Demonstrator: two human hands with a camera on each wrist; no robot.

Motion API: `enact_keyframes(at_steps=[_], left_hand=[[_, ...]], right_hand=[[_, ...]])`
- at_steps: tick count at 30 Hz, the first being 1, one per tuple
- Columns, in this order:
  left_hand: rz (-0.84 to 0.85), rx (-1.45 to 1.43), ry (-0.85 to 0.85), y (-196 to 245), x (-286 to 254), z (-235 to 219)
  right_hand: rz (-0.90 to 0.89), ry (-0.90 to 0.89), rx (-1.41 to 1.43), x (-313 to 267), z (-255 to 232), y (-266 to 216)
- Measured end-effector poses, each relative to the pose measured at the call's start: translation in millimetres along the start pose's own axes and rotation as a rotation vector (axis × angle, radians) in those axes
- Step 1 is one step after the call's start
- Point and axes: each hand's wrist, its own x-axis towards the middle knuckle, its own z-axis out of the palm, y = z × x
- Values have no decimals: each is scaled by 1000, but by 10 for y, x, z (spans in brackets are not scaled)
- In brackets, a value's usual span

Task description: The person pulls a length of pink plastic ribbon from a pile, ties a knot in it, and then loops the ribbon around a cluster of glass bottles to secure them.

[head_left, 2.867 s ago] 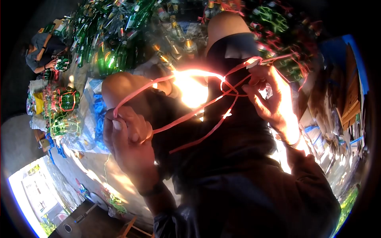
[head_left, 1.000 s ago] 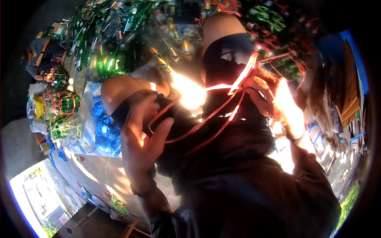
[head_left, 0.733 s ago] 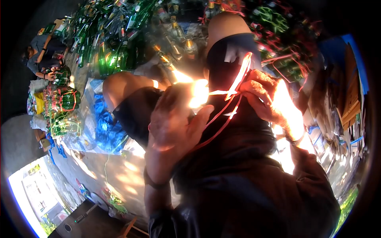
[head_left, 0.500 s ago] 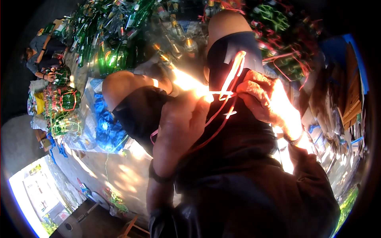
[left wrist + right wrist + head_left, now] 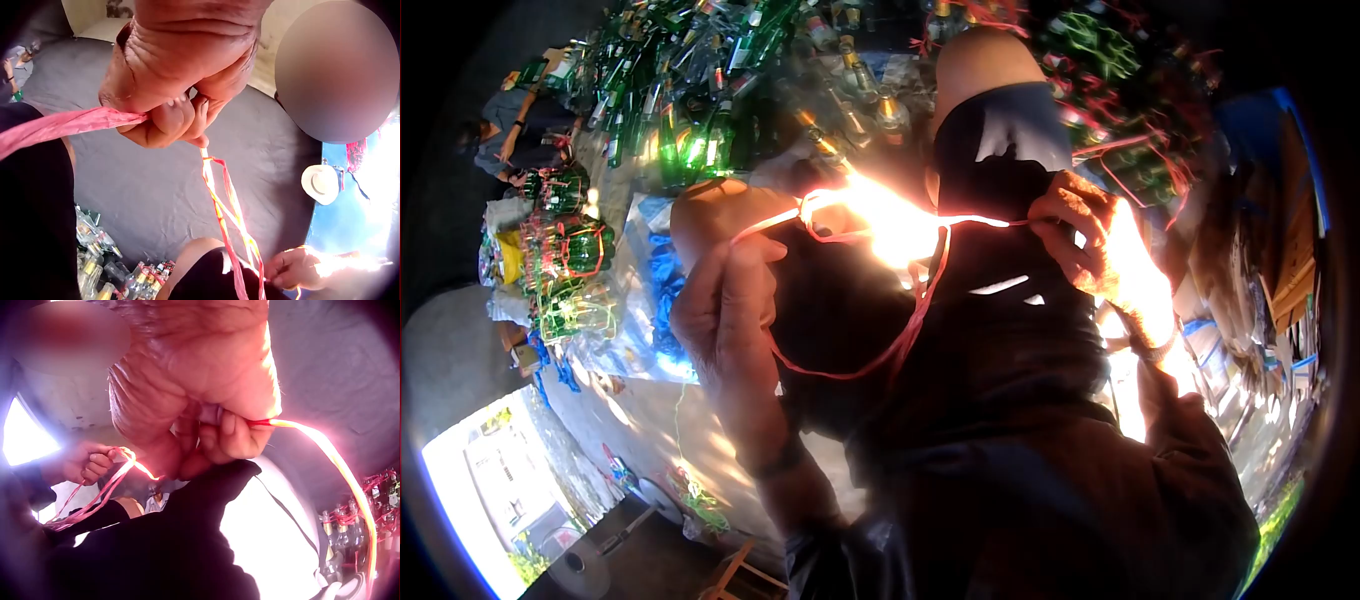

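Pink plastic twine [image 5: 840,374] stretches between my two hands above the lap, with a loose loop near its middle and a slack bight hanging below. My left hand [image 5: 738,310] grips the twine at the left; in the left wrist view its curled fingers [image 5: 169,122] have one strand leaving on the thumb side and thinner strands hanging below. My right hand [image 5: 1100,245] pinches the other end of the span at the right. In the right wrist view, a sunlit length of twine [image 5: 340,465] runs out from between the right thumb and fingers and drops away.
A heap of glass bottles [image 5: 700,130] lies beyond the knees. Bundles of tied bottles [image 5: 580,250] stand at the left, near another person [image 5: 520,130]. Red and green twine [image 5: 1100,45] tangles over bottles at the back right. Strong sun glare covers the lap's middle.
My left hand, spread open a second ago and then close to the right hand, has moved back left gripping twine. The strand between the hands has lengthened, with a loop along it.
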Motion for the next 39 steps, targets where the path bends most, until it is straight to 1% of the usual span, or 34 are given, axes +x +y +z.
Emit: enact_keyframes(at_steps=[3,5,7,8,9,10,11,13,15,18,19,20,22,24,26,29,31,33,35,37,39], left_hand=[[21,-5,48,31,-24,-73],[35,15,81,19,-24,-135],[11,-49,188,-33,-18,-201],[11,-49,189,-28,-4,-229],[-9,-224,182,-18,15,-258],[-28,-398,175,-7,26,-277],[-26,-396,178,7,31,-288],[-37,-500,217,31,43,-316],[-22,-512,226,24,63,-358],[10,-572,241,-17,83,-477],[28,-622,247,-37,92,-527],[28,-623,248,-51,97,-576],[59,-744,234,-65,98,-677],[75,-761,237,-65,104,-740],[90,-779,237,-79,112,-825],[115,-821,186,-119,126,-981],[150,-804,186,-125,137,-1061],[152,-818,214,-131,147,-1128],[153,-833,242,-152,161,-1222],[196,-902,142,-180,180,-1302],[205,-906,162,-177,182,-1304]], right_hand=[[5,37,-27,-28,0,72],[61,42,13,-58,1,130],[68,34,7,-71,-24,138],[80,50,13,-87,-29,153],[93,66,19,-95,-29,158],[144,70,57,-104,-45,128],[141,70,60,-104,-46,138],[127,66,19,-118,-50,177],[114,53,-16,-124,-75,192],[221,50,93,-131,-75,162],[221,49,94,-139,-72,167],[237,40,100,-158,-77,187],[253,32,106,-187,-86,227],[288,32,137,-197,-87,272],[281,22,134,-209,-102,325],[293,13,138,-212,-115,356],[311,13,145,-205,-110,352],[308,75,261,-189,-91,332],[337,64,252,-171,-123,303],[365,54,243,-172,-141,315],[364,40,277,-197,-152,399]])
